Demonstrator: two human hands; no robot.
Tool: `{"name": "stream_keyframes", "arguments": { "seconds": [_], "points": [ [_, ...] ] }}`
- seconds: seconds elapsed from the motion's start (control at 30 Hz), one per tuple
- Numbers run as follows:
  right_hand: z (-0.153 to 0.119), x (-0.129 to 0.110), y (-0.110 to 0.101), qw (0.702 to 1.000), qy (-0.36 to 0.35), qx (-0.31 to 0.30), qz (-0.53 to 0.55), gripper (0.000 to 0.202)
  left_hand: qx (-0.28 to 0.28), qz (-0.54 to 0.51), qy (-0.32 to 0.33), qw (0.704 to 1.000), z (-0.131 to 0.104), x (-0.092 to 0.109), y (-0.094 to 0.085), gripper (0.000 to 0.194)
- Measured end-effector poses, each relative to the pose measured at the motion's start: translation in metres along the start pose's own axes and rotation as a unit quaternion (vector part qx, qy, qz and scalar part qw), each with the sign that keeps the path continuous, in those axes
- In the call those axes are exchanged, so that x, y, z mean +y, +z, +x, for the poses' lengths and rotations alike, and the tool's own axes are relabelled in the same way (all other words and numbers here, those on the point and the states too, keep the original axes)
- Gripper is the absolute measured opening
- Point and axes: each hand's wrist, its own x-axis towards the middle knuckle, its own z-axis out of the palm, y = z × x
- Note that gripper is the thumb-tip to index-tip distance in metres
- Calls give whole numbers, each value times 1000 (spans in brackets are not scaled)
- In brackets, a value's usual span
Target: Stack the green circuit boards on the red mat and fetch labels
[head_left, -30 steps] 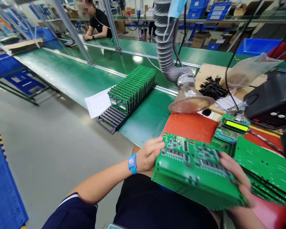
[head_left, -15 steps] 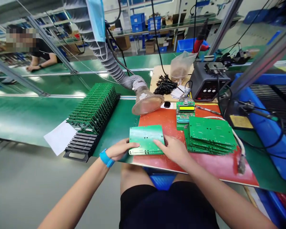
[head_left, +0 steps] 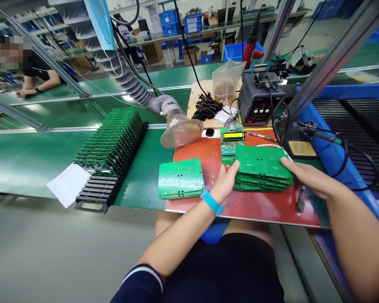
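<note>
A stack of green circuit boards point(head_left: 260, 162) lies on the red mat point(head_left: 214, 206), its layers slightly fanned. My left hand point(head_left: 225, 181), with a blue band at the wrist, grips the stack's left edge, thumb at the upper corner. On the opposite edge, my right hand point(head_left: 306, 174) has its thumb on the top board and its fingers mostly hidden. A smaller pile of boards point(head_left: 180, 178) rests at the mat's left end, touched by neither hand. Behind the held stack is a board with a lit yellow display point(head_left: 233, 135).
A black rack point(head_left: 97, 191) of upright green boards stands left, beside white paper point(head_left: 68, 184). A fume-hose funnel point(head_left: 181, 130) hangs over the mat's back edge. Behind are black cables point(head_left: 207, 106) and a soldering station point(head_left: 260, 103). A blue bin point(head_left: 331, 158) is right; a person point(head_left: 39, 75) leans far left.
Both hands have left the smaller pile and moved right to the larger stack, which they now hold at its two sides. The whole view has shifted slightly.
</note>
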Motion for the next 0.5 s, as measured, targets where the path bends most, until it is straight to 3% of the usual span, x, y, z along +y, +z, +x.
{"name": "stream_keyframes", "arguments": {
  "seconds": [0.03,0.17,0.27,0.33,0.4,0.47,0.5],
  "points": [
    [1,-1,4,999,21,-32,35,70,-20,-30,-17,999,14,2,7,77],
    [-8,-3,22,985,29,-78,153,68,-38,-92,-73,992,34,8,13,45],
    [-16,10,27,975,-51,-78,199,69,-31,-123,-40,991,26,3,8,55],
    [-21,23,28,968,-120,-63,212,70,-36,-104,53,993,20,-7,2,80],
    [-26,34,29,956,-187,-50,222,78,-17,16,196,980,17,-20,-6,102],
    [-31,42,32,944,-253,-63,204,86,10,165,328,930,15,-35,-14,108],
    [-33,45,33,938,-282,-79,187,88,13,217,362,907,14,-42,-17,109]
  ]
}}
